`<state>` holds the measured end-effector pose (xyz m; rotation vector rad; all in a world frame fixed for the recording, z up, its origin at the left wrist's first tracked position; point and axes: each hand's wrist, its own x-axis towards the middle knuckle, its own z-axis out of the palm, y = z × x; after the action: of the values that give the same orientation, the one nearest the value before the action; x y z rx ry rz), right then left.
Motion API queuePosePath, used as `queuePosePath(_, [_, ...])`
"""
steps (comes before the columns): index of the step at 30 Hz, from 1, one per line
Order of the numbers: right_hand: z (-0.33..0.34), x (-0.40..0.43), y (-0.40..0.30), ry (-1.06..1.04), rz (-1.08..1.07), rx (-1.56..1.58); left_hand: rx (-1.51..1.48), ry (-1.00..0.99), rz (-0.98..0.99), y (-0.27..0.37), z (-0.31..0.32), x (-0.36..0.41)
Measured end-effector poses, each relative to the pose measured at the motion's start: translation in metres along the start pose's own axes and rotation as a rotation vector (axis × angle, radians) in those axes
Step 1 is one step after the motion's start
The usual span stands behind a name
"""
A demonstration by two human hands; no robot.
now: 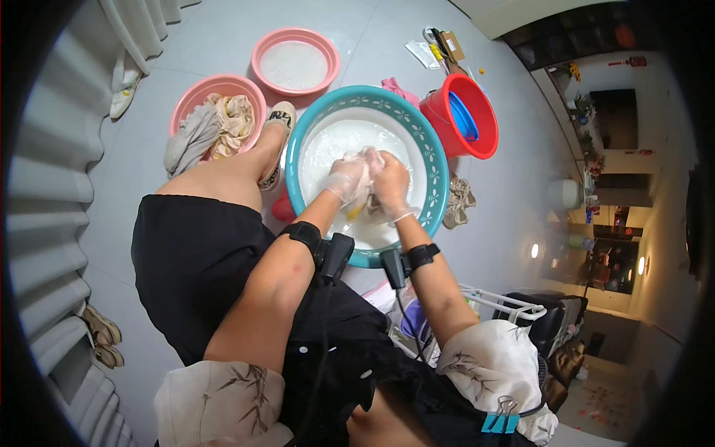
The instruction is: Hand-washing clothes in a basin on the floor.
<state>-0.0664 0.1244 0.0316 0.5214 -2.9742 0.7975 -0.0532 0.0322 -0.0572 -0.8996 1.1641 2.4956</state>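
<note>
Both my hands wear thin clear gloves and work over a teal plastic basin (298,223) of whitish, sudsy water. My left hand (347,174) grips a wet, pale cloth item (367,183) from one side. On its other side, my right hand (392,177) has the same item bunched in its fingers. Grey-beige and yellow parts of the item hang below the hands, close to the water. What kind of garment it is cannot be told, since the fingers cover much of it.
Left of the basin, a pink basin (184,92) holds grey and cream cloths (232,120). Another pink basin (258,75) contains cloudy liquid. A red bucket (438,114) with a blue container (462,117) inside stands at right, near beige shoes (460,201). A white rack (503,304) is beside my right arm.
</note>
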Motion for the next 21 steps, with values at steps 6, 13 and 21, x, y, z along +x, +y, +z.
queuePosePath(6, [-0.022, 0.009, 0.072, -0.126, 0.099, -0.116, 0.815, 0.030, 0.500, 0.079, 0.040, -0.041])
queuePosePath(13, [-0.064, 0.013, 0.048, -0.647, 0.120, 0.155, 0.783, -0.119, 0.565, 0.099, 0.037, -0.039])
queuePosePath(21, [-0.069, -0.009, 0.005, -0.829, 0.082, 1.026, 0.302, -0.589, 0.378, 0.141, 0.083, -0.095])
